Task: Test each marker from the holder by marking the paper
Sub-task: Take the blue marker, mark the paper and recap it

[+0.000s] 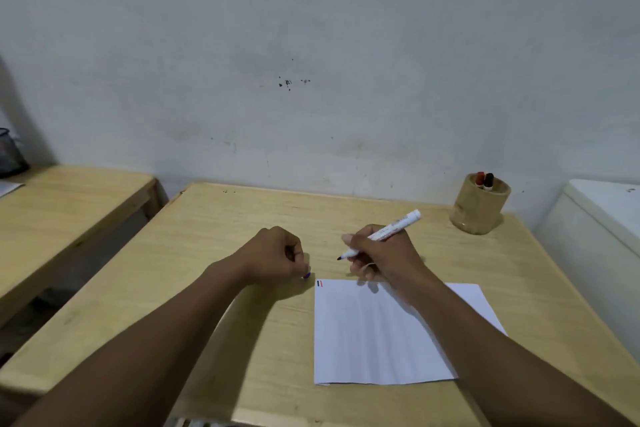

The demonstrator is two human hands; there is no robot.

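My right hand [382, 253] grips a white marker [398, 224] with its cap off; the dark tip points left, just above the table behind the paper. My left hand [280, 255] is closed in a fist on the marker's blue cap [307, 276], which peeks out below the fingers. A white sheet of paper [367, 336] lies in front of me, with two short marks, one dark and one red [319, 283], at its far left corner. A round wooden holder [479, 204] at the far right holds a red-capped marker [480, 178] and a black-capped one [488, 181].
The light wooden table [225, 253] stands against a grey-white wall. A second wooden table [69, 198] is to the left, with a dark mesh container [10, 152] on it. A white appliance [602, 218] stands to the right.
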